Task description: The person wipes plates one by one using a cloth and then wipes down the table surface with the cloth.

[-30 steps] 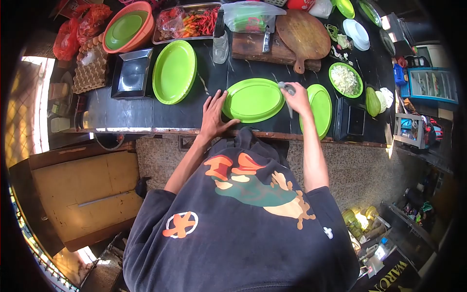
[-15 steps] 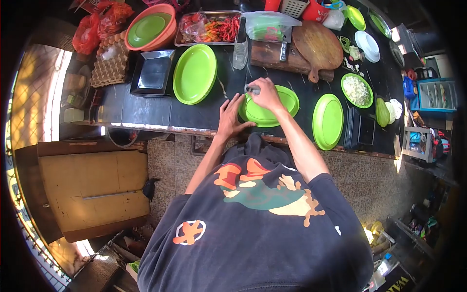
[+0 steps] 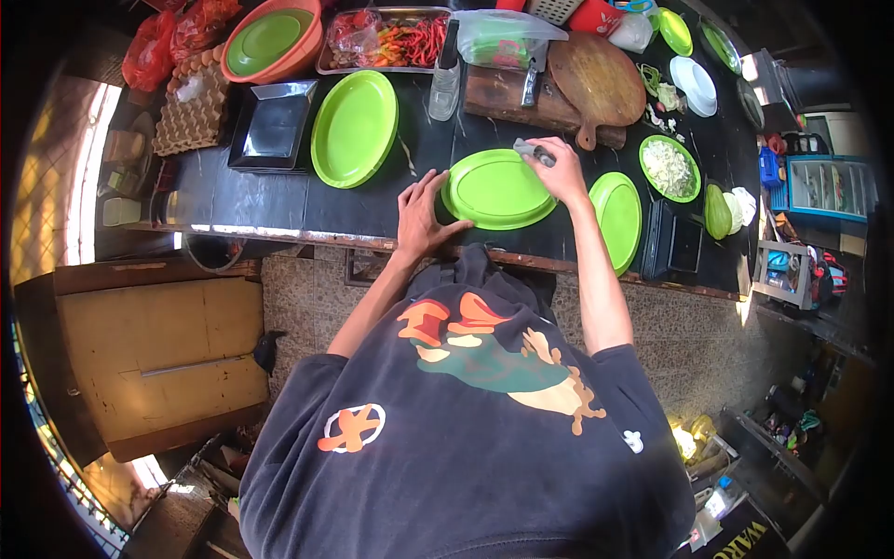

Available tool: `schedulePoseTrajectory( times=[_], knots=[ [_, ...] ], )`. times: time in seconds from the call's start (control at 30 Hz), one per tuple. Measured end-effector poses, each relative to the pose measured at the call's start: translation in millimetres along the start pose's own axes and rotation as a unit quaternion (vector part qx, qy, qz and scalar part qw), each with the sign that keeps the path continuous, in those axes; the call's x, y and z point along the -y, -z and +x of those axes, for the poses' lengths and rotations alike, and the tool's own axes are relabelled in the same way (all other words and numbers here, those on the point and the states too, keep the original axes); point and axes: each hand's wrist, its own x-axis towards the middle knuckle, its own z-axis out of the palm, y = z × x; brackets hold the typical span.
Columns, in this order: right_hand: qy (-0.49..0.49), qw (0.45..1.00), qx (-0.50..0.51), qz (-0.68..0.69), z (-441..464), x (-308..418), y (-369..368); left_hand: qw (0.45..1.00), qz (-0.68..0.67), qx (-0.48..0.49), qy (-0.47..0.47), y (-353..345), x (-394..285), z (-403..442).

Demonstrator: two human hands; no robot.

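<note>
An oval green plate (image 3: 500, 191) lies on the black table in front of me, apparently bottom up. My right hand (image 3: 562, 170) is closed on a small grey cloth (image 3: 533, 152) at the plate's upper right rim. At the plate's left end is my left hand (image 3: 424, 216), its fingers spread and the thumb by the lower left rim; whether it presses on the plate I cannot tell. Another oval green plate (image 3: 615, 222) lies to the right, and a stack of green plates (image 3: 354, 129) stands to the left.
Behind are a glass bottle (image 3: 444, 88), a round wooden board (image 3: 596, 79), a knife (image 3: 530, 86) and a tray of chillies (image 3: 410, 42). Black square dishes (image 3: 272, 126) and egg trays (image 3: 194, 116) stand left. A bowl of shredded food (image 3: 669, 170) and a green vegetable (image 3: 717, 212) sit right.
My right hand has moved with the cloth from the plate's upper left to its upper right rim. My left hand has stayed by the left end. The view has shifted slightly.
</note>
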Motion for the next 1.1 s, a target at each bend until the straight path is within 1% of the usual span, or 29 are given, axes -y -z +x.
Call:
schedulePoseTrajectory(
  times=[0.03, 0.1, 0.2, 0.23, 0.27, 0.3, 0.4, 0.43, 0.47, 0.5, 0.57, 0.6, 0.63, 0.67, 0.7, 0.73, 0.77, 0.83, 0.9, 0.97, 1.0, 1.03, 1.07, 1.1],
  knots=[
    [-0.001, 1.000, 0.002, -0.002, -0.1, -7.3, -5.0, 1.000, 0.019, 0.007, 0.007, -0.4, -2.1, 1.8],
    [-0.011, 0.998, 0.037, -0.046, 4.7, 4.1, -18.8, 1.000, 0.022, 0.013, 0.005, 2.3, -0.3, 4.0],
    [0.057, 0.994, 0.090, -0.023, 10.8, 41.2, -45.8, 0.999, 0.033, 0.004, 0.007, -0.5, -0.7, 2.8],
    [0.076, 0.992, 0.102, -0.027, 9.9, 48.2, -66.1, 0.999, 0.039, -0.002, 0.002, -1.9, -0.1, 2.0],
    [0.086, 0.991, 0.102, -0.010, 6.5, 57.9, -84.8, 0.999, 0.040, -0.012, 0.010, -3.6, 1.5, 0.7],
    [0.086, 0.988, 0.125, 0.007, 1.1, 72.2, -96.2, 0.999, 0.017, -0.008, 0.029, -5.7, 5.4, 0.0],
    [0.065, 0.992, 0.107, -0.022, -25.8, 94.9, -114.1, 0.998, -0.015, 0.005, 0.062, -10.9, 13.2, -5.4],
    [0.064, 0.995, 0.081, -0.012, -34.5, 96.2, -112.1, 0.997, -0.026, 0.009, 0.074, -14.1, 14.8, -4.5],
    [0.064, 0.996, 0.054, -0.003, -37.4, 98.1, -109.5, 0.998, -0.027, -0.003, 0.062, -14.2, 14.2, -4.3],
    [0.064, 0.996, 0.055, -0.004, -36.6, 96.3, -103.1, 0.998, -0.027, -0.004, 0.062, -14.5, 14.3, -3.7],
    [-0.048, 0.980, 0.142, 0.127, -33.0, 85.5, -75.3, 0.999, 0.022, -0.021, 0.028, -12.6, 11.5, -4.2],
    [-0.083, 0.979, 0.131, 0.133, -28.8, 77.3, -61.3, 0.999, 0.021, -0.021, 0.028, -9.5, 7.6, -2.4],
    [-0.052, 0.988, 0.063, 0.128, -25.5, 62.8, -50.8, 0.999, 0.031, -0.017, 0.021, -6.1, 3.7, 0.3],
    [-0.008, 0.996, -0.003, 0.085, -19.3, 62.6, -29.1, 0.999, 0.042, -0.012, 0.015, -3.2, 0.8, 0.9],
    [-0.033, 0.998, -0.049, 0.025, -17.9, 51.8, -15.6, 0.999, 0.044, -0.010, 0.017, -2.0, -0.9, 0.8],
    [-0.024, 0.996, -0.083, 0.004, -15.5, 35.8, -8.0, 0.999, 0.045, -0.004, 0.022, -1.7, -2.4, 1.9],
    [-0.069, 0.993, -0.099, -0.010, -16.9, 19.0, -6.3, 0.999, 0.045, 0.001, 0.025, -2.1, -3.1, 2.9],
    [-0.096, 0.988, -0.114, -0.029, -24.6, -11.1, -18.8, 0.998, 0.049, 0.007, 0.029, -2.1, -5.2, 3.6],
    [-0.028, 0.988, -0.136, -0.069, -37.3, 4.9, -35.7, 0.998, 0.054, 0.009, 0.022, 0.4, -8.0, 5.0],
    [-0.004, 0.994, -0.103, -0.044, -49.6, 23.3, -56.3, 0.998, 0.061, 0.014, 0.027, -0.3, -9.2, 4.3],
    [0.014, 0.998, -0.064, 0.010, -57.0, 38.2, -66.3, 0.997, 0.070, 0.016, 0.032, -0.5, -8.9, 4.9],
    [0.073, 0.997, -0.022, 0.008, -62.4, 46.7, -76.3, 0.997, 0.069, 0.019, 0.026, -1.9, -6.8, 4.7],
    [0.039, 0.999, -0.001, 0.018, -70.2, 70.0, -78.8, 0.997, 0.068, 0.015, 0.021, -4.5, -3.1, 3.4],
    [0.027, 0.999, 0.025, 0.040, -75.2, 75.7, -82.3, 0.998, 0.065, 0.010, 0.017, -4.5, -2.3, 3.6]
  ],
)
